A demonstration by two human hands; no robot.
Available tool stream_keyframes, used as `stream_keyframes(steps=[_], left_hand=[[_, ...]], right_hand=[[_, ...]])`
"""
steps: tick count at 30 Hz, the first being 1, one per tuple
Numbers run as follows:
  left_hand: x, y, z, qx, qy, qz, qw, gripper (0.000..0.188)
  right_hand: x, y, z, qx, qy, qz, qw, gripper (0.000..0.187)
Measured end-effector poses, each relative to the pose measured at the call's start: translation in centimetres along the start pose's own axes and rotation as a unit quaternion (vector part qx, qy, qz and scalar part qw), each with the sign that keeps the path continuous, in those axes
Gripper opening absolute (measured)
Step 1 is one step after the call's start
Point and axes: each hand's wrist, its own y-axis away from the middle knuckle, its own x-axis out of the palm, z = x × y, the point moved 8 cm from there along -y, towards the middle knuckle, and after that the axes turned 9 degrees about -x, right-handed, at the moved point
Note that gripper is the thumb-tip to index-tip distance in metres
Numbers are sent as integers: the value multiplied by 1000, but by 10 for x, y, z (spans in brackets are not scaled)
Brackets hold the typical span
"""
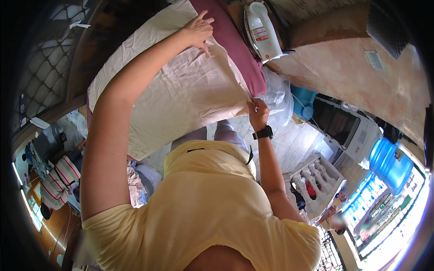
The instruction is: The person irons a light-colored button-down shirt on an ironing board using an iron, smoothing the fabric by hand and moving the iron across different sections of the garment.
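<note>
Across the long surface covered with maroon fabric [224, 34] lies a wide, creased, cream-coloured cloth [190, 90], and its near part reaches toward my legs. My left hand [198, 34] is at the far edge of this cloth with fingers spread; how firmly it presses, I cannot tell. My right hand [259, 113], below which I wear a black wristwatch [263, 132], pinches the cloth's right corner between curled fingers. Just beside the maroon fabric is a white plastic iron [263, 31].
</note>
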Motion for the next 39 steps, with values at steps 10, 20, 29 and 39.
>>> stream_keyframes(steps=[10,20,29,39], left_hand=[[6,-4,55,-126,-20,-285,950,45],[120,300,34,-528,286,-448,663,38],[359,594,52,-810,265,-348,391,25],[331,593,67,-802,258,-384,378,23]], right_hand=[[-2,-3,15,-3,68,-9,998,26],[111,-172,183,-365,133,24,921,28],[267,-359,178,-313,432,162,830,60],[333,-443,128,-254,245,350,868,44]])
